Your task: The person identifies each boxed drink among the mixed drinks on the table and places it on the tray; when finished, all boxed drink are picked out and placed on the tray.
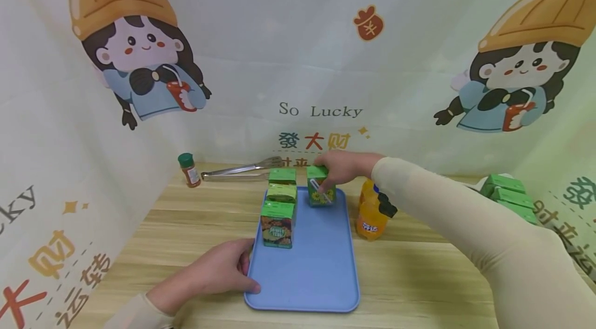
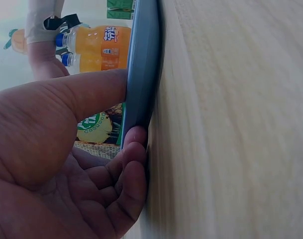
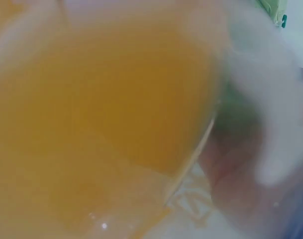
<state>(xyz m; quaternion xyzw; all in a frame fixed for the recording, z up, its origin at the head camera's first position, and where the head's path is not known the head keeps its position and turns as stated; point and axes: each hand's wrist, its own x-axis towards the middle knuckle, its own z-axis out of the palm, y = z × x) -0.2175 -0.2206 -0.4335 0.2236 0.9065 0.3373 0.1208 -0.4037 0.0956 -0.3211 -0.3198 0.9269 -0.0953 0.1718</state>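
A blue tray [image 1: 321,272] lies on the wooden table. My left hand [image 1: 219,267] grips its near left edge, thumb over the rim; in the left wrist view the fingers curl at the tray's underside. Along the tray's left side stand several green drink cartons [image 1: 278,228] in a row. At the far right corner my right hand [image 1: 342,166] holds another green carton [image 1: 315,195] from above, a straw on its face. Whether that carton touches the tray, I cannot tell. Orange liquid in a bottle [image 3: 116,114] fills most of the right wrist view, hiding much of the hand.
Two orange soda bottles [image 1: 371,223] stand close to the tray's right side, under the right forearm. More green cartons [image 1: 507,194] are at the far right. Metal tongs [image 1: 242,168] and a green-capped spice jar [image 1: 188,171] lie and stand at the back left, near the printed cloth.
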